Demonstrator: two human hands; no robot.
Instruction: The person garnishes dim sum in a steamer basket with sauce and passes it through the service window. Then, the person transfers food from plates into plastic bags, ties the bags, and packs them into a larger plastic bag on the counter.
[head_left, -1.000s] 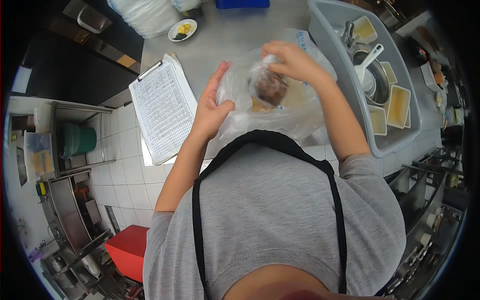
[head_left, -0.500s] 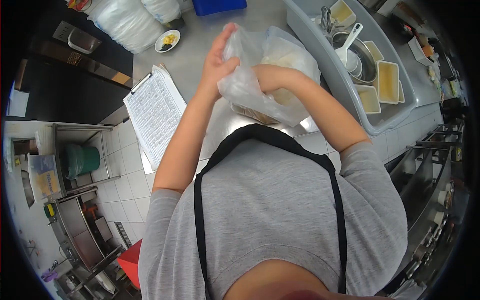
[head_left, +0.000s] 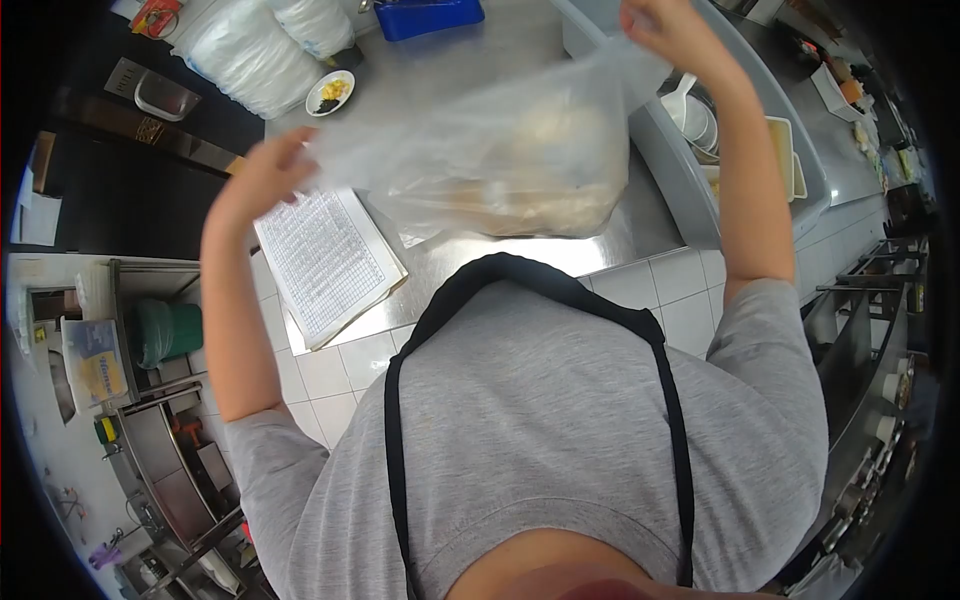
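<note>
A cloudy plastic bag with pale, tan contents stretches across the steel counter between my two hands. My left hand is closed on the bag's left end, above the clipboard. On the other side my right hand pinches the bag's upper right end, raised over the near rim of the grey tub. The full part of the bag rests low, near the counter's front edge. What exactly lies inside is blurred by the plastic.
Below my left hand lies a clipboard with a filled-in sheet. A small white dish of yellow and black bits, wrapped white packs and a blue tray are behind. The grey tub at right holds containers and a ladle.
My hands have moved far apart, left hand to the left and right hand up to the right. The bag, bunched between them before, is now stretched wide. The clipboard has shifted slightly.
</note>
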